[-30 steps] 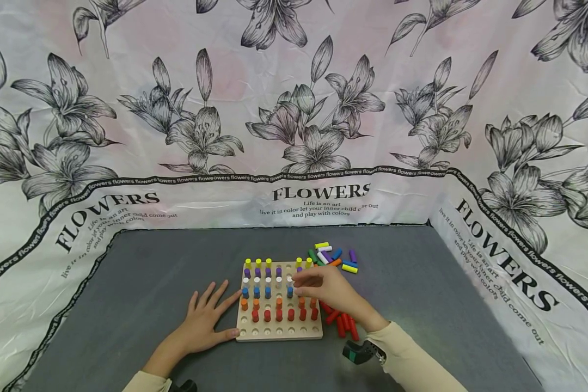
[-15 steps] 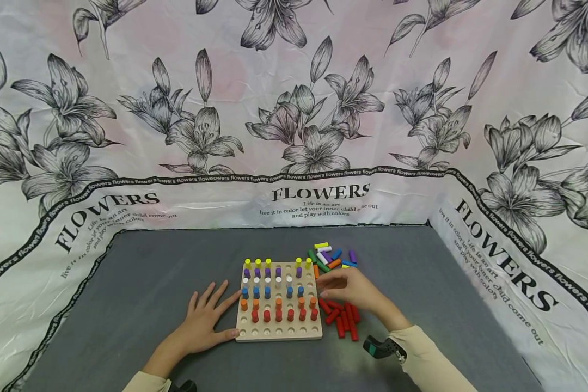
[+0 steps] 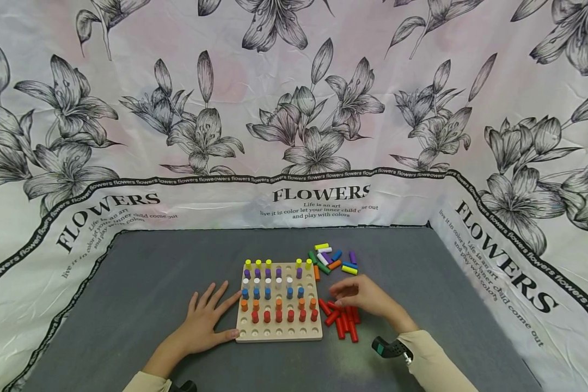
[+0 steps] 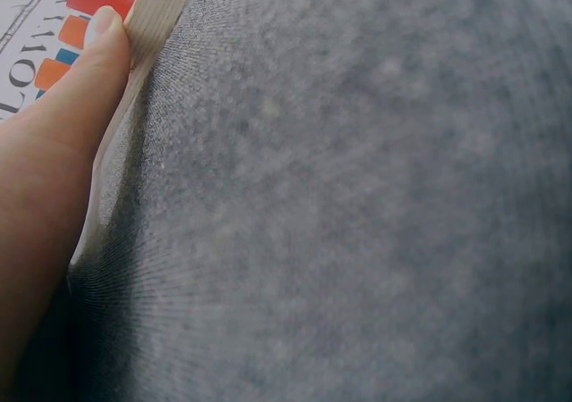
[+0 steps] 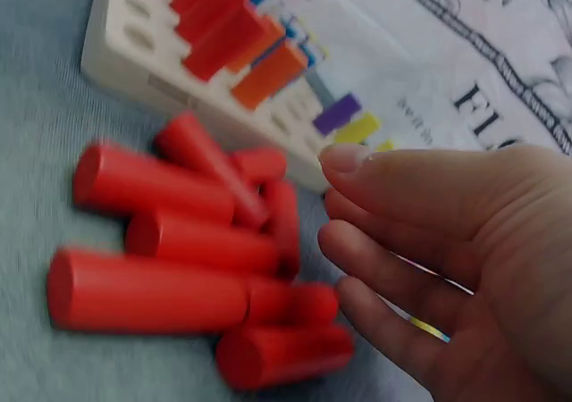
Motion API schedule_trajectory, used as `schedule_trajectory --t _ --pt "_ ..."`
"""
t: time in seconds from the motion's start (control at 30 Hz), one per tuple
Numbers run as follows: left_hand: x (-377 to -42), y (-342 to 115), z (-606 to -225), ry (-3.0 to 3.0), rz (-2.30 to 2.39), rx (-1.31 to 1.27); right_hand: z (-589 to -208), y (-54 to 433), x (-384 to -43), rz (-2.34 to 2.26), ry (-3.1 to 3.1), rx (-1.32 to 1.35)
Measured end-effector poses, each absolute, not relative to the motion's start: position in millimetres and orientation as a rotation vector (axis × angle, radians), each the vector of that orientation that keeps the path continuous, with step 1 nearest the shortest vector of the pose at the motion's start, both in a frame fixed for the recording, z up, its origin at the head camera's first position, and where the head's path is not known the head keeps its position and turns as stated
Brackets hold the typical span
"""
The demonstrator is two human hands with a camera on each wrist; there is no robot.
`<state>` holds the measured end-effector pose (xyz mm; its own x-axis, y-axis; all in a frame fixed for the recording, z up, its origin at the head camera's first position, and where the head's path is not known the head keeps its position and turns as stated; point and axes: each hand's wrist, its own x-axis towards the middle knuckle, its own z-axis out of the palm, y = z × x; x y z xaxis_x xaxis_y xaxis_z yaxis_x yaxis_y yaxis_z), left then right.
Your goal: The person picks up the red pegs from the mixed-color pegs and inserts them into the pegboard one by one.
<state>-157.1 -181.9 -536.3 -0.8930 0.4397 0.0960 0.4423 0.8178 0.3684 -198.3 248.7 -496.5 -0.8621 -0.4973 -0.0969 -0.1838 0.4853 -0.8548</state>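
A wooden peg board (image 3: pixel 286 341) with rows of upright yellow, purple, white, blue, orange and red pegs lies on the grey table. My left hand (image 3: pixel 201 322) rests spread at its left side, the thumb (image 4: pixel 107 54) on the board's front left corner. To the right of the board, my right hand (image 3: pixel 365 296) hovers beside a heap of loose red pegs (image 3: pixel 351 329). In the right wrist view its fingers are loosely bent, thumb apart from them, with nothing between. The red pegs (image 5: pixel 161 290) lie just beyond the fingertips there.
Behind the right hand lie loose pegs in mixed colours, among them a yellow peg (image 3: pixel 350 269), a purple peg (image 3: pixel 353 256) and an orange peg (image 3: pixel 317 272). A flower-printed cloth (image 3: pixel 318 209) rises at the back and sides of the table.
My right hand has moved from over the board to the right, to the red heap. A blue peg now shows upright where that hand was. The left hand has stayed put.
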Motion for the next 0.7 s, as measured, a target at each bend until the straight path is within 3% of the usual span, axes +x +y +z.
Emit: schedule_trajectory --t 0.7 --pt "-158.0 -182.3 -536.0 -3.010 -0.629 -0.728 -526.9 254.1 -202.2 -1.275 2.482 -0.630"
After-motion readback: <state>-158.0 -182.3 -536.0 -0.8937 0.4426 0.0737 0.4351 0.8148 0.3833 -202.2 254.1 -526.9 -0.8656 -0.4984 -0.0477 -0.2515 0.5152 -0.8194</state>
